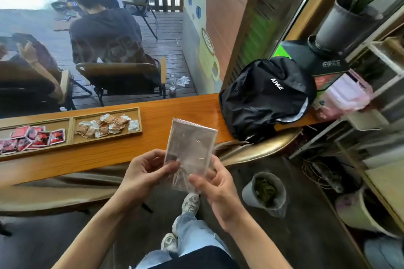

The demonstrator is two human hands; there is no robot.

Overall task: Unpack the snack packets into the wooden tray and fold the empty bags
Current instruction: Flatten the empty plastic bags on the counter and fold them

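Note:
An empty clear plastic bag stands upright in front of the counter edge, held between both my hands. My left hand pinches its lower left side with thumb and fingers. My right hand pinches its lower right corner. On the counter to the left lies the wooden tray with two compartments. Red snack packets fill the left compartment, and brown-and-white snack packets lie in the right one.
A black backpack sits on the orange wooden counter at right. Beyond it are a pink bag and a dark plant pot. A grey pot stands on the floor. Behind the glass, people sit on chairs.

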